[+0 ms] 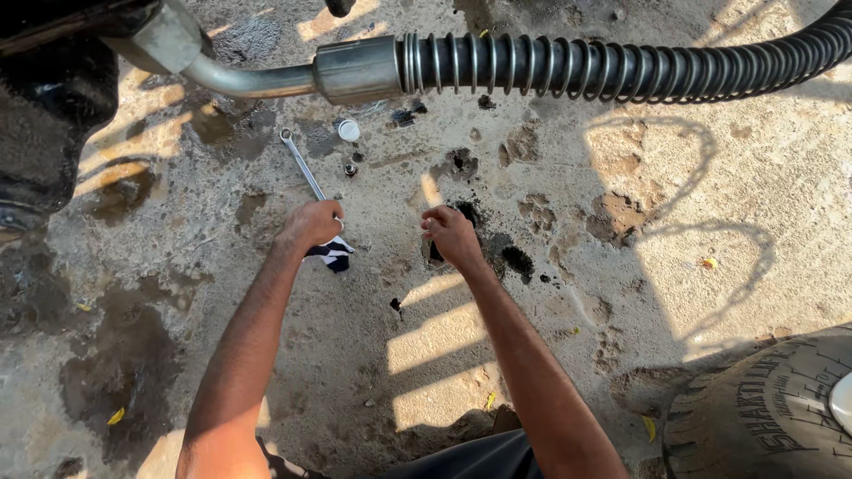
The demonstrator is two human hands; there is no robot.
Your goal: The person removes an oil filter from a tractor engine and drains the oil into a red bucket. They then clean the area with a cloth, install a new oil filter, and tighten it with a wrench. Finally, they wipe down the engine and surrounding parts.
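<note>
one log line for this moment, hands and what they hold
left hand: on spanner and cloth | right hand: pinching small dark part, unclear | ground: stained concrete

The floor is rough concrete, pitted and patched with dark oily stains. On it lie a long metal wrench, a small white cap just beside its ring end, and a small nut near both. A dark and white cloth lies by the wrench's lower end. A tyre rests at the lower right, and yellow leaves are scattered about.
</note>
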